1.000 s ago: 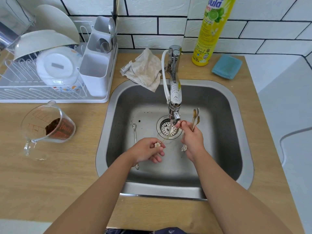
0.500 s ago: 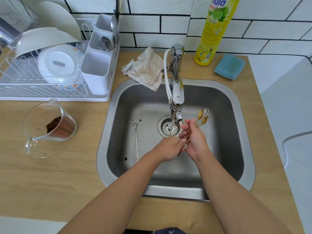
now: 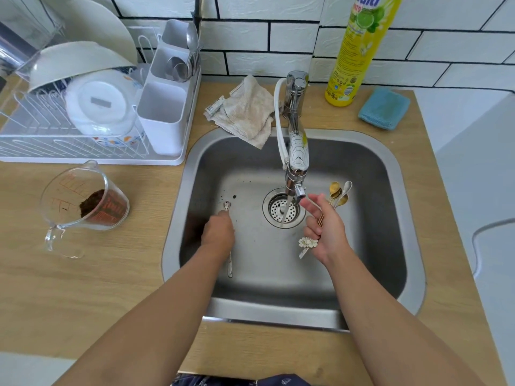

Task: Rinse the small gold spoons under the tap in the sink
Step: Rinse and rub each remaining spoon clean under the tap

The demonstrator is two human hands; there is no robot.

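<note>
The right hand [image 3: 324, 232] is clamped around a bunch of small gold spoons [image 3: 338, 195], held just to the right of the tap [image 3: 296, 151], whose thin stream falls onto the drain [image 3: 282, 210]. The left hand [image 3: 218, 231] is down on the floor of the sink [image 3: 390, 218], fingers curled over one more spoon [image 3: 228, 206] lying there; whether it has closed on it, I cannot tell.

To do this pickup well, I would pinch that spoon by its thin handle, lift it clear of the dark crumbs beside it, and add it to the bunch before bringing all the bowls under the stream.

The held spoons run lengthwise away from the person and slightly right, bowls up and far, flower-tipped handle ends low by the wrist. The lying spoon runs straight front to back, bowl at the far end.
</note>
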